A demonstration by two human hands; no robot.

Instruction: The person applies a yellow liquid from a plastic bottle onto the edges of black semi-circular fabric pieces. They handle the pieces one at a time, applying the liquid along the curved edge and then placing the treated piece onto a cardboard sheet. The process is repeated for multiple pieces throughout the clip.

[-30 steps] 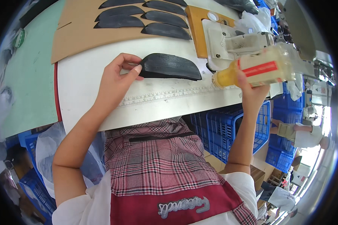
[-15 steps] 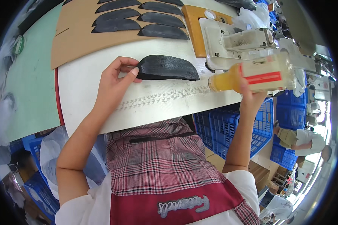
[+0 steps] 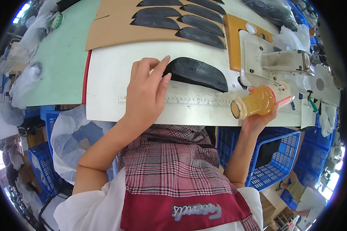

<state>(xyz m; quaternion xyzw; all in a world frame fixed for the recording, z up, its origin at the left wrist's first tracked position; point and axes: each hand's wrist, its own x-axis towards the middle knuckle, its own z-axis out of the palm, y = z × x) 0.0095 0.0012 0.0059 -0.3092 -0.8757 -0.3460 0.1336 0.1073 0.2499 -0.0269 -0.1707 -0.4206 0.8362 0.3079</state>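
A black, curved, half-moon-shaped piece lies on the white tabletop in front of me, its top surface dull and slightly shiny in patches. My left hand has its left end between thumb and fingers, the thumb at the near corner and the index finger behind. In my right hand is a clear bottle of yellow liquid with a white and red label. The bottle is tipped on its side, its neck facing left and toward me, apart from the black piece. Fingers under the bottle are partly hidden.
Several similar black pieces lie in rows on a brown cardboard sheet beyond. A white machine stands at the right by a wooden board. Ruler markings run along the table. Blue crates sit below the right edge.
The bottle has turned so its neck points more toward me, lower beside the table edge. My left hand has shifted its fingers at the piece's left end. The whole view has swung left.
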